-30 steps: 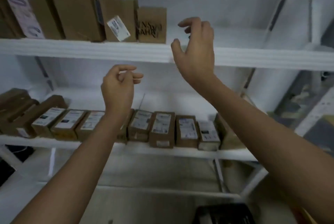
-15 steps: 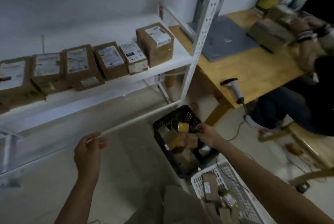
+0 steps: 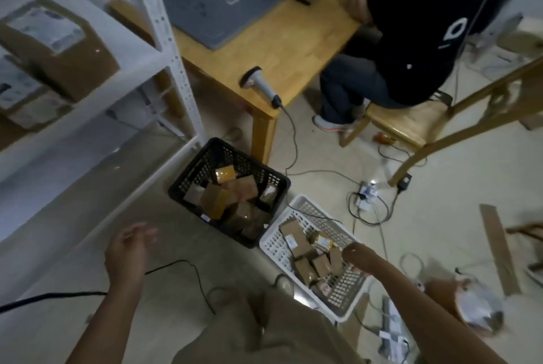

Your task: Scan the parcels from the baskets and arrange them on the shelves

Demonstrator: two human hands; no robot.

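Note:
A black basket (image 3: 188,180) with several brown parcels (image 3: 214,199) stands on the floor by the shelf post. Touching its right side is a white basket (image 3: 274,243) holding several small brown parcels (image 3: 296,234). My right hand (image 3: 357,256) reaches down into the white basket, touching the parcels at its right side; its fingers are hidden under the back of the hand. My left hand (image 3: 129,249) hangs above the floor left of the baskets, fingers relaxed, holding nothing. A grey barcode scanner (image 3: 261,85) lies on the corner of the wooden table (image 3: 264,40).
The white metal shelf (image 3: 88,104) at left carries labelled cardboard boxes (image 3: 58,43). A person in black (image 3: 411,40) sits on a wooden chair (image 3: 411,125) at the table. A power strip (image 3: 367,190) and cables lie on the floor right of the baskets; a black cable (image 3: 176,266) runs near my left hand.
My view swung from the shelves down to the floor. My right hand moved from the black basket over to the white basket. The left hand dropped lower and stays empty.

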